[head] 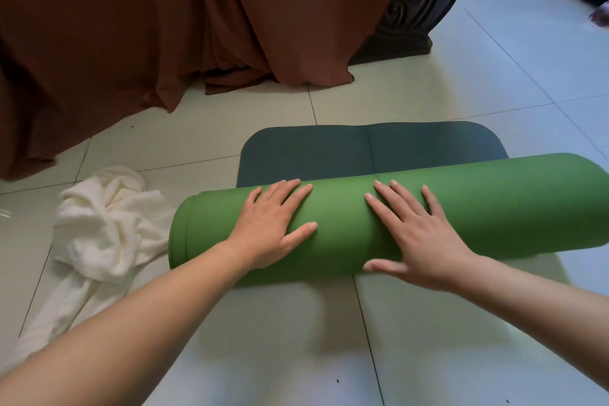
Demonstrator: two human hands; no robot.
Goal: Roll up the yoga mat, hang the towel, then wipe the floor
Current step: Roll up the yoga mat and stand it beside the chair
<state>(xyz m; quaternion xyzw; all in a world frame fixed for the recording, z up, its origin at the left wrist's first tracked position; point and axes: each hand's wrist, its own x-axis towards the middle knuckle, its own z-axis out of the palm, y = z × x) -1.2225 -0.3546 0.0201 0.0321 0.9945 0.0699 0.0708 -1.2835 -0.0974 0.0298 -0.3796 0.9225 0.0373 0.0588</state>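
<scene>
Fingers [293,199] splayed wide, we are pressing left hand [270,224] and right hand [418,234] on yoga mat [494,208]; towel [105,224] lying at nine o'clock.

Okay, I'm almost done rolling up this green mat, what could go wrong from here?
1. The left hand and right hand only press flat on the mat; nothing grips it, so it may spring loose when you let go.
2. The roll's left end juts past the unrolled strip, so it may finish crooked.
3. The towel lies right by that end and could get caught underneath.
</scene>
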